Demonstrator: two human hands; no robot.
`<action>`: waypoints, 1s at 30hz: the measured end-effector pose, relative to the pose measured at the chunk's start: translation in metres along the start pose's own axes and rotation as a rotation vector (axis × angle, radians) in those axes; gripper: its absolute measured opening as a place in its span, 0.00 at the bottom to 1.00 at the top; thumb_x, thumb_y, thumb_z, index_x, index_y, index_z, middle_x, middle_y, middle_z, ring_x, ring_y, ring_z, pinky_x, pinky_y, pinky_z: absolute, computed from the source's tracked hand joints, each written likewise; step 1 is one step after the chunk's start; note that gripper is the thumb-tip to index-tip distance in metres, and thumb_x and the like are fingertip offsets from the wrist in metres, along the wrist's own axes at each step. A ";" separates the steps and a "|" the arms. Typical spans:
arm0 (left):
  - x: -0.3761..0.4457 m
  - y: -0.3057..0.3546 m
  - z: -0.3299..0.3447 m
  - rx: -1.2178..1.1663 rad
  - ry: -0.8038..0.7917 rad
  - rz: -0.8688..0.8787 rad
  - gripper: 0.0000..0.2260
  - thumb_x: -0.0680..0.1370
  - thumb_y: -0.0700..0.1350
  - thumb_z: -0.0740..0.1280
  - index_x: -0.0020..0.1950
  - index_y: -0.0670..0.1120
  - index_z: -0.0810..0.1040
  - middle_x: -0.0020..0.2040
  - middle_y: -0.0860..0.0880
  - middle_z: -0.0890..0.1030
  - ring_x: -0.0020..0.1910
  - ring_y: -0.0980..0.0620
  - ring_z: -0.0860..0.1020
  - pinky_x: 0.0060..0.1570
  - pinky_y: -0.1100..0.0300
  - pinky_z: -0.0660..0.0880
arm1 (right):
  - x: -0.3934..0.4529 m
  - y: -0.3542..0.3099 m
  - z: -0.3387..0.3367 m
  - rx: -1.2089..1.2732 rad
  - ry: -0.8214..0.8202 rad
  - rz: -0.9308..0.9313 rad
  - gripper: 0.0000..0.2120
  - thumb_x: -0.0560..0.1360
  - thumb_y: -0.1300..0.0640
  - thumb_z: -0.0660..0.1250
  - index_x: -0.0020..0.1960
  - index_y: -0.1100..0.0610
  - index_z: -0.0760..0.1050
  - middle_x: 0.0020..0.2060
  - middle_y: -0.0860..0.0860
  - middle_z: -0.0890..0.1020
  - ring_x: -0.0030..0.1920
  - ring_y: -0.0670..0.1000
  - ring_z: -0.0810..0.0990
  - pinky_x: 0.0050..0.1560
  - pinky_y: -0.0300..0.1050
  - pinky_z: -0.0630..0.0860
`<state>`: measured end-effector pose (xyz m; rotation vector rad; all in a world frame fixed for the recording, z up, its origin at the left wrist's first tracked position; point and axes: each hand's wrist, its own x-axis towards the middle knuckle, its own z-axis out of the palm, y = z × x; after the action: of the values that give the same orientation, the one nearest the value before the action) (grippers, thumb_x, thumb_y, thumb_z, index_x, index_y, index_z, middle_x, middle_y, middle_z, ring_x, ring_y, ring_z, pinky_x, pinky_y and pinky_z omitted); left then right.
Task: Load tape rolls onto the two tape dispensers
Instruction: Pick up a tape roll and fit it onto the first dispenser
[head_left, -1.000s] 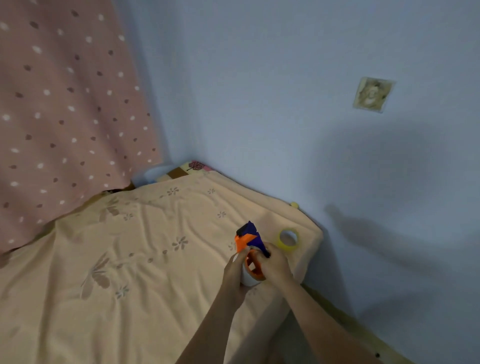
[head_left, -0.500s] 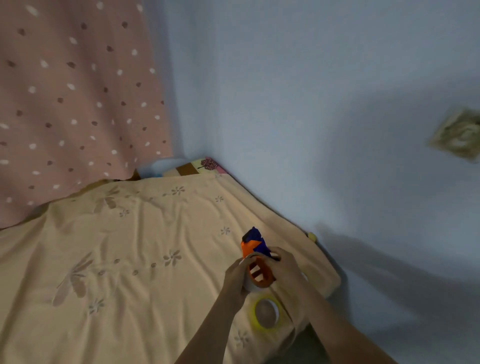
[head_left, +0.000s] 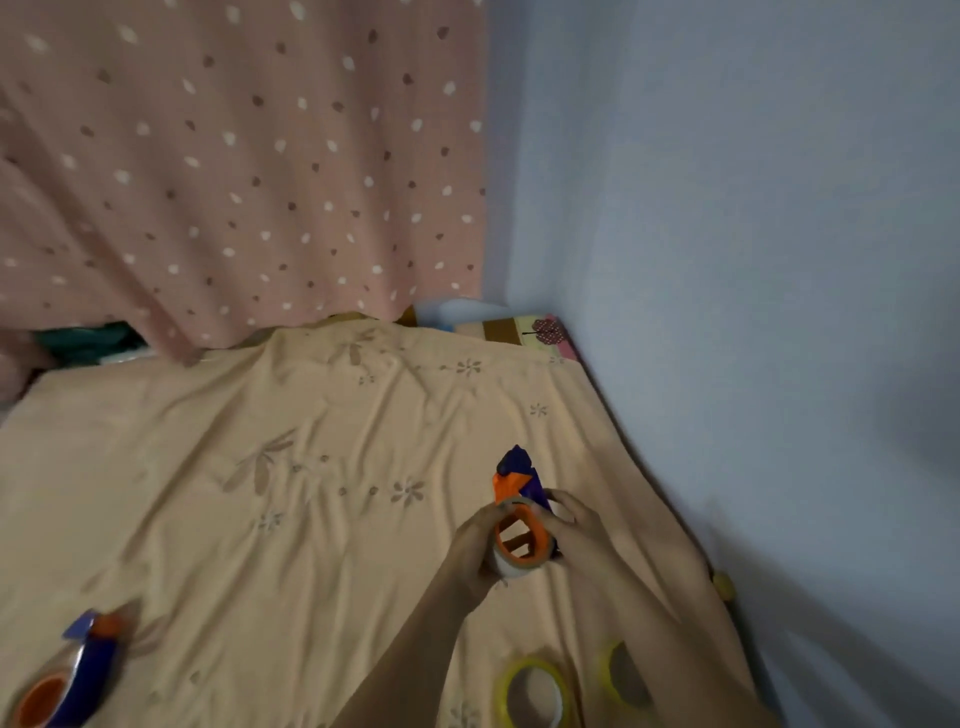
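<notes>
I hold an orange and dark blue tape dispenser (head_left: 516, 480) upright over the bed, right of centre. My left hand (head_left: 475, 543) grips a pale tape roll (head_left: 508, 566) seated around the dispenser's orange hub. My right hand (head_left: 571, 530) clasps the dispenser from the right side. A second blue and orange dispenser (head_left: 72, 670) lies on the sheet at the lower left. Two yellow tape rolls lie near the bottom edge: one flat (head_left: 535, 693), one tilted on its side (head_left: 623, 680) partly behind my right forearm.
The bed is covered by a peach sheet (head_left: 291, 499) with flower prints. A pale blue wall (head_left: 753, 260) runs along the right side. A pink spotted curtain (head_left: 234, 166) hangs at the back. A patterned pillow (head_left: 535, 330) lies in the far corner.
The camera has swung left and downward, bringing the second dispenser and both yellow rolls into view. My hands keep their hold on the dispenser and its roll.
</notes>
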<state>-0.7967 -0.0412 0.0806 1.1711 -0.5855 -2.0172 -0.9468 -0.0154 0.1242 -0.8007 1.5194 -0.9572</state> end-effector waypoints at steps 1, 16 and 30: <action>0.001 0.001 0.001 -0.019 -0.004 0.006 0.20 0.74 0.47 0.73 0.64 0.39 0.81 0.65 0.37 0.80 0.65 0.35 0.78 0.68 0.36 0.71 | 0.004 -0.001 -0.001 -0.009 -0.007 -0.009 0.16 0.74 0.49 0.73 0.60 0.49 0.77 0.47 0.53 0.85 0.43 0.53 0.86 0.37 0.44 0.83; 0.001 -0.002 -0.017 -0.082 0.035 -0.022 0.26 0.76 0.48 0.72 0.71 0.38 0.74 0.66 0.33 0.78 0.58 0.36 0.81 0.59 0.43 0.79 | 0.018 0.003 0.002 -0.122 -0.171 -0.049 0.19 0.76 0.49 0.71 0.66 0.47 0.73 0.53 0.50 0.84 0.48 0.50 0.86 0.43 0.41 0.83; -0.007 -0.012 -0.029 -0.016 0.020 -0.045 0.38 0.67 0.52 0.78 0.71 0.37 0.72 0.61 0.37 0.80 0.61 0.38 0.78 0.68 0.39 0.70 | 0.030 0.000 -0.007 -0.533 -0.002 -0.262 0.18 0.78 0.47 0.68 0.65 0.52 0.76 0.58 0.48 0.82 0.55 0.46 0.80 0.54 0.42 0.79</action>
<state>-0.7735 -0.0291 0.0628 1.2033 -0.5361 -2.0418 -0.9582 -0.0412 0.1112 -1.4064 1.7209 -0.7371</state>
